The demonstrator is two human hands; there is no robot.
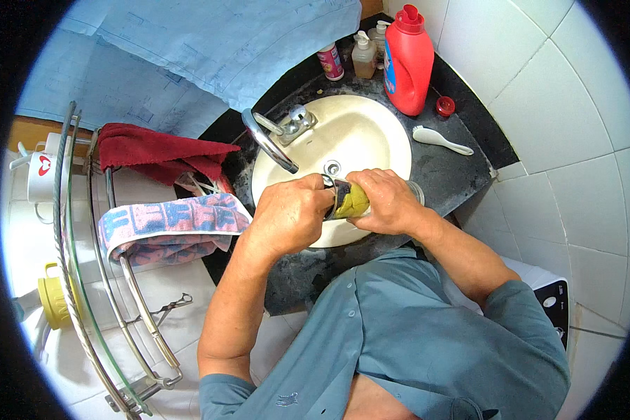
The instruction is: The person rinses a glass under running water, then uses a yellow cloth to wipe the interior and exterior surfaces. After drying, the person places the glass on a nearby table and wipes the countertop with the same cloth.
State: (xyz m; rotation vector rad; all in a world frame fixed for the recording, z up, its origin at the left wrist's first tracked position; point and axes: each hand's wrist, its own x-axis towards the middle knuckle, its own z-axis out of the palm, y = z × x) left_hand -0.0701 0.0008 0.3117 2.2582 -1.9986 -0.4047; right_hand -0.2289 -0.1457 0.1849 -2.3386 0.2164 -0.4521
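Observation:
Over the front of the cream washbasin (378, 128), my hands hold a clear glass vessel (418, 192) lying on its side. My right hand (386, 199) wraps around its middle, and the clear round end sticks out beyond that palm. A yellow-green piece with a dark patch (353, 200) shows between the hands; whether it is a label or a cloth I cannot tell. My left hand (291, 214) is curled at the dark-rimmed end, its fingertips hidden. Just beyond it hangs the spout of the chrome faucet (268, 139). Both hands look wet.
A red detergent bottle (409, 63), red cap (445, 106), white brush (441, 140), pump bottle (364, 55) and pink container (331, 62) stand or lie on the black counter (443, 176). At left, a metal rack (97, 247) carries a patterned towel (173, 220), red cloth (157, 149) and scissors (170, 310).

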